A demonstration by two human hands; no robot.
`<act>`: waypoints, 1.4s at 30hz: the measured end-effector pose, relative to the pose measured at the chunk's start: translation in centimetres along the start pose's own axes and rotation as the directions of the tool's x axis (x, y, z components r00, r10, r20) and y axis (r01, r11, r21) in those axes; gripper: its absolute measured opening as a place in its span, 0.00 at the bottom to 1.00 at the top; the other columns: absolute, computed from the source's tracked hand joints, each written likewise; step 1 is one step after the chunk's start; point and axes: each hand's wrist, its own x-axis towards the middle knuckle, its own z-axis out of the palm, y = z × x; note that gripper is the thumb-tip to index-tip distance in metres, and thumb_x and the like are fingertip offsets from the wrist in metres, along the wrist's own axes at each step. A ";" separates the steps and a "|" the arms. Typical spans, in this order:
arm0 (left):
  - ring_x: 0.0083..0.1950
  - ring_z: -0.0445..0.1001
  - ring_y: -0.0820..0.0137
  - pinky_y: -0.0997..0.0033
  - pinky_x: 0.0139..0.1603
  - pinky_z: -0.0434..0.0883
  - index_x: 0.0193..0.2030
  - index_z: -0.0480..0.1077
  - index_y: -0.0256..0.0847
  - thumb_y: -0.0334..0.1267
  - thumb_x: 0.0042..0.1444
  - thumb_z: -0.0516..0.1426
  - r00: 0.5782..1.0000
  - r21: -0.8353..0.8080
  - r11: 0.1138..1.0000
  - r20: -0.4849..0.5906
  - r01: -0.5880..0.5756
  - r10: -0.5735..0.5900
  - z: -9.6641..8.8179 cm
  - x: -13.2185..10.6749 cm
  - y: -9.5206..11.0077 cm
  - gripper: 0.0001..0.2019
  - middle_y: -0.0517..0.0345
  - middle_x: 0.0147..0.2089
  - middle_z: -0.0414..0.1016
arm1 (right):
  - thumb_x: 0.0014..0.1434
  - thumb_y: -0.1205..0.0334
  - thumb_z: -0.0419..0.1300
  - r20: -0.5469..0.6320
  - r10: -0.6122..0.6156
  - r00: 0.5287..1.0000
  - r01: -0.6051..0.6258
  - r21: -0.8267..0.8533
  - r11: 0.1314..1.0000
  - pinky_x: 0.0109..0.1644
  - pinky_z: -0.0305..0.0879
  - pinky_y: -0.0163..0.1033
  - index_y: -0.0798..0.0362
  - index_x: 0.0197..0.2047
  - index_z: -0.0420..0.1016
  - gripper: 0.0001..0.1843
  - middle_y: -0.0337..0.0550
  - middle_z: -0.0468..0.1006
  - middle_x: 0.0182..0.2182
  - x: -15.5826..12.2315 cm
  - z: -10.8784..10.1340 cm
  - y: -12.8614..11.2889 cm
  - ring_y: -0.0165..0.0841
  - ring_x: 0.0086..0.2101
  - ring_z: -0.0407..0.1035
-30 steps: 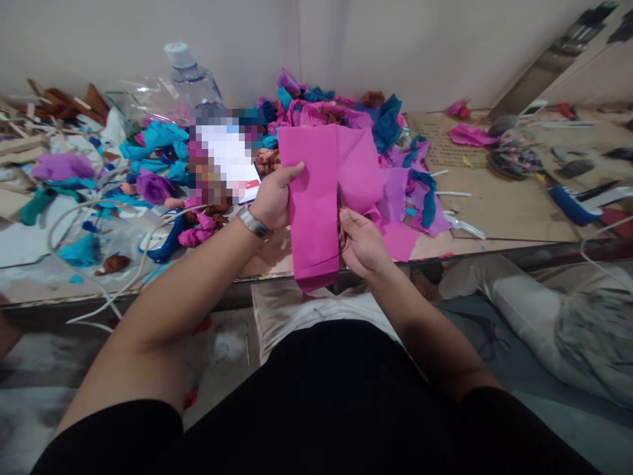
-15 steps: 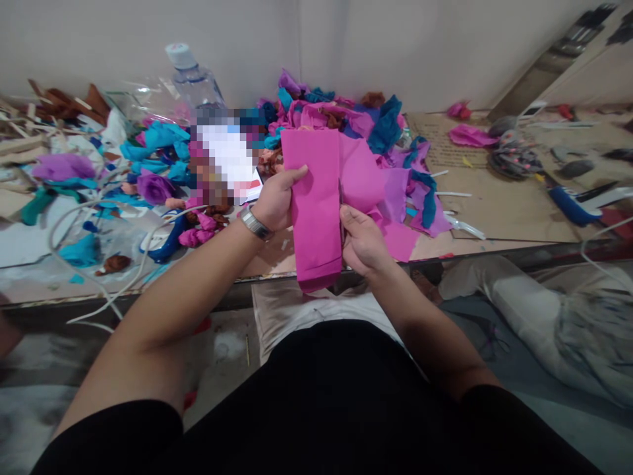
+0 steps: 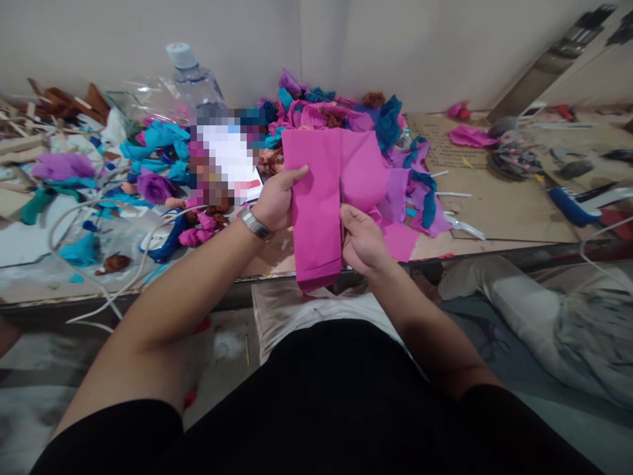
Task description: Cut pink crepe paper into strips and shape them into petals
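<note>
A folded strip of bright pink crepe paper (image 3: 316, 211) hangs upright in front of me, past the table's front edge at its lower end. My left hand (image 3: 278, 200) pinches its left edge, thumb on the front face. At the right edge, my right hand (image 3: 363, 239) is closed around a pair of scissors (image 3: 341, 191). Only a thin dark part of the scissors shows, lying along the line between the strip and a pink flap (image 3: 363, 168); the handles are mostly hidden by the fingers. Behind the flap lie purple and pink sheets (image 3: 395, 191).
Crumpled coloured paper scraps (image 3: 158, 148) cover the table's left and back. A clear bottle (image 3: 195, 82) with a white cap stands by the wall. Near it is a lit phone (image 3: 232, 158). A white cable (image 3: 54, 231) loops at left. A blue-and-white tool (image 3: 576, 204) lies right.
The pink flap right of the strip has spread outward and up, its top edge now reaching farther right. Both hands stay nearly in place.
</note>
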 end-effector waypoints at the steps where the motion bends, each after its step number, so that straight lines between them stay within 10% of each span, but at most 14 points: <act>1: 0.48 0.86 0.58 0.56 0.60 0.80 0.40 0.77 0.39 0.39 0.58 0.67 1.000 0.009 1.000 -0.003 -0.013 0.013 0.0 0.0 -0.1 0.07 0.55 0.35 0.82 | 0.54 0.42 0.78 -0.007 0.004 1.000 -0.004 -0.002 1.000 0.61 0.79 0.49 0.47 0.38 0.80 0.21 0.40 0.89 0.41 0.0 0.0 0.0 0.42 0.56 0.80; 42: 0.52 0.86 0.55 0.56 0.61 0.81 0.42 0.78 0.40 0.40 0.60 0.66 1.000 0.050 0.999 -0.011 0.015 -0.014 0.2 -0.3 0.2 0.08 0.52 0.37 0.84 | 0.51 0.45 0.80 -0.083 -0.026 0.996 0.024 -0.021 0.999 0.58 0.81 0.47 0.44 0.46 0.84 0.23 0.39 0.89 0.44 -0.2 0.2 0.2 0.40 0.54 0.81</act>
